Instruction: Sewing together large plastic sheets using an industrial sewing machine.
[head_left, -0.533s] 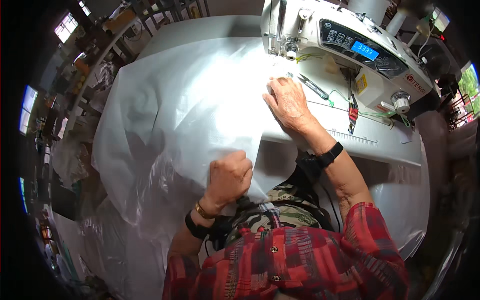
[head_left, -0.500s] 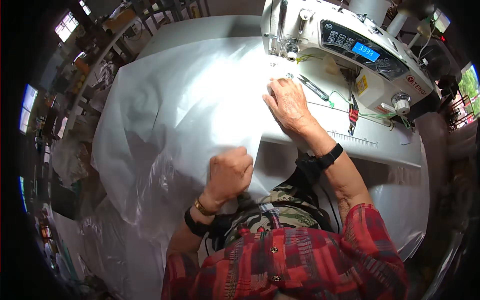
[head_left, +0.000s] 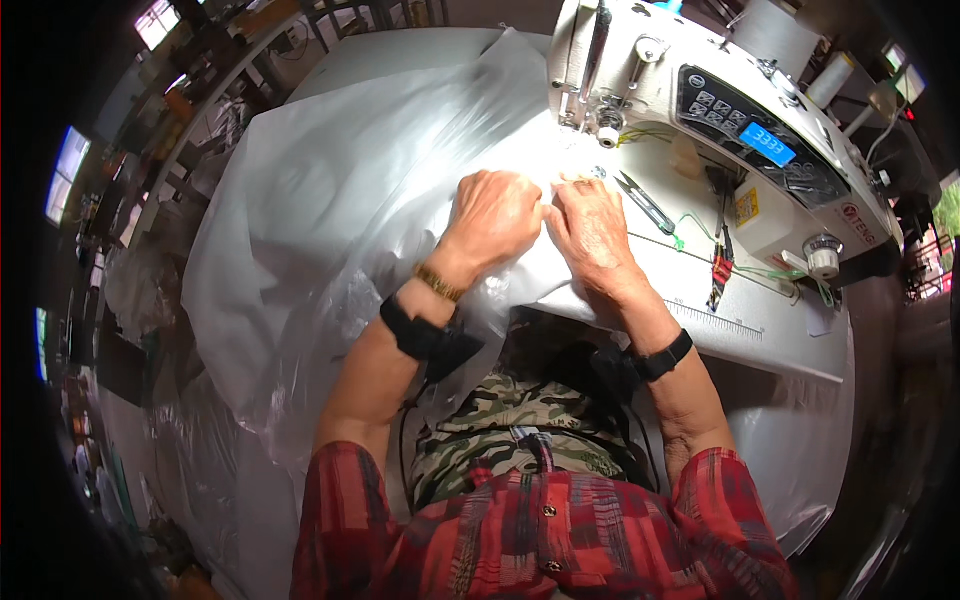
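A thin, shiny white sheet (head_left: 300,200) spreads over the sewing table and hangs off its front left side in loose folds. My left hand (head_left: 492,218) is closed in a fist on the sheet's edge, just in front of the sewing machine's needle area. Right beside it, my right hand (head_left: 592,228) has bent fingers pressed together at the edge, knuckles up; its fingertips are partly hidden. The white sewing machine (head_left: 650,50) stands just beyond both hands, its lamp shining brightly on the sheet.
Thread snips (head_left: 647,204) lie on the machine bed right of my right hand. Farther right is a red-and-black handled tool (head_left: 722,268) among green threads. A ruler scale (head_left: 715,318) runs along the table front. Thread cones (head_left: 775,45) stand behind the machine.
My left hand has moved up and right from the sheet's near edge to beside my right hand, drawing the sheet into folds. My right hand stays near the needle area.
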